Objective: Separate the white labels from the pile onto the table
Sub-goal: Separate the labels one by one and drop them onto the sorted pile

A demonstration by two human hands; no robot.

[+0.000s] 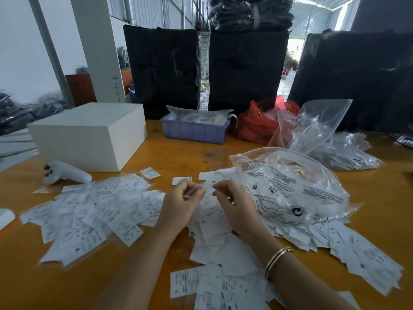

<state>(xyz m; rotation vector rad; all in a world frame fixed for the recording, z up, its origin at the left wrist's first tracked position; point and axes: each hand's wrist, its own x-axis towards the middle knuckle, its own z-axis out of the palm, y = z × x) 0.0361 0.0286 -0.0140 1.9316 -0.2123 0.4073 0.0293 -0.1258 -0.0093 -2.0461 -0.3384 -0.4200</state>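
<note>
The left hand [180,203] and right hand [232,203], fingers curled, pinch blurred white labels [207,193] between them above the pile [214,229] on the table [178,156].

— What sits at the far left of the bench [169,153]?
— A white box [89,135], with a white handheld controller [67,173] lying just in front of it.

— And behind the middle?
— A blue plastic tray [194,130] holding clear packets, a red plastic bag [257,124] beside it, then crumpled clear bags [312,126] further right.

— Nearer?
— A large clear printed bag [290,186].

— The back?
— Three tall black wrapped bundles [163,70] standing in a row.
</note>
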